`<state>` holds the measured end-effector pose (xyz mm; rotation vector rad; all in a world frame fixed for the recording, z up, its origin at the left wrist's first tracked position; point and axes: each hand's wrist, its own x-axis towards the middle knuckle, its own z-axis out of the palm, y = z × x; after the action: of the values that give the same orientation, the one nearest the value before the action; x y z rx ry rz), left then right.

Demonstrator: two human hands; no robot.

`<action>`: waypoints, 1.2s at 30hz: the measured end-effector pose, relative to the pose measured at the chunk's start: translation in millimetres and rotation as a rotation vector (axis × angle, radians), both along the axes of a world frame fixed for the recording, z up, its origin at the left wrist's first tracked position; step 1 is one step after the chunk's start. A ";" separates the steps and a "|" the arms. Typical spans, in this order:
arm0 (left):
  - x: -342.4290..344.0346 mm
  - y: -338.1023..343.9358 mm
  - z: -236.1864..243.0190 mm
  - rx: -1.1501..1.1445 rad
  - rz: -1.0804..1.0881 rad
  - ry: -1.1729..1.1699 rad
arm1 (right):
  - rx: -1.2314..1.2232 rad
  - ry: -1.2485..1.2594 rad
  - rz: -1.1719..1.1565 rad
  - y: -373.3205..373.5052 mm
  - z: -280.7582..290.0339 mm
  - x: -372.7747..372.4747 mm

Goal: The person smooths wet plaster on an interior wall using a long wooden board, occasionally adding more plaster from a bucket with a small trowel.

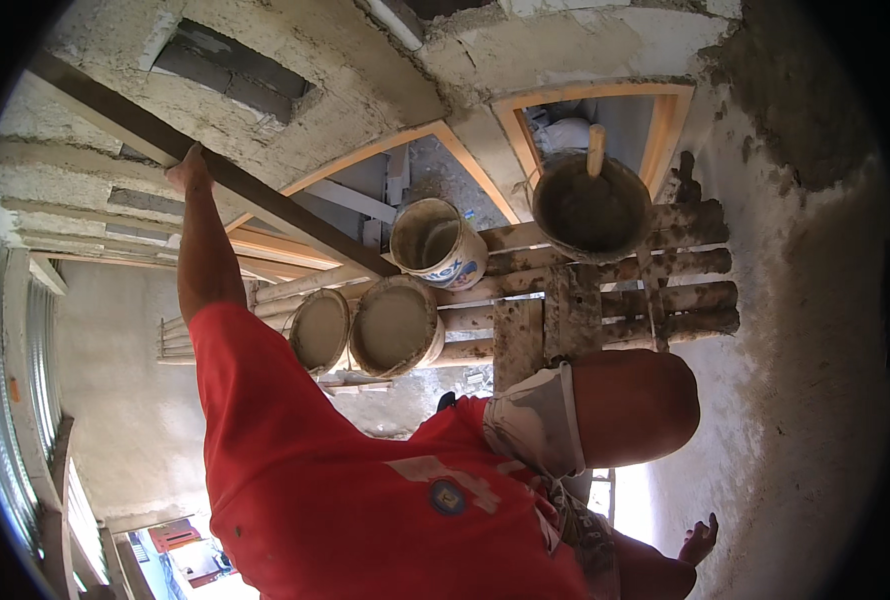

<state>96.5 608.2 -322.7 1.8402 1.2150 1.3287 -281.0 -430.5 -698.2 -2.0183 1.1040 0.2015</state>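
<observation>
My left hand (pixel 193 172) grips the bar (pixel 265 203), best held firm and steady; my right hand (pixel 700 541) is open, empty.

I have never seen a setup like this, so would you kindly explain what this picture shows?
There is no machine: one person works with bare hands. The single picture comes from a wide fisheye camera on that person's head, looking down past the red shirt, so straight edges bend near the rim. The left hand holds a long straight bar. The right hand, low at the right, looks empty. On a platform of poles stand a white bucket, a second bucket and a third with greyish contents, and a dark basin with a wooden handle sticking up.
</observation>
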 end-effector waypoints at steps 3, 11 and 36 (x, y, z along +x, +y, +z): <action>-4.0 2.4 -4.4 -0.010 -0.110 -0.106 | 0.011 0.045 -0.080 2.9 -0.9 -3.7; -10.5 -36.9 -7.3 0.151 -0.117 -0.161 | 0.099 0.019 0.085 -16.4 -26.4 34.5; -38.3 -469.9 230.4 0.420 -1.483 -0.070 | -0.228 -0.662 0.533 58.5 275.5 165.9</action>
<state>58.1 138.3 -92.3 2.0914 -0.5968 0.6915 -115.1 -371.9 -422.6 -2.2955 0.1742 -0.3241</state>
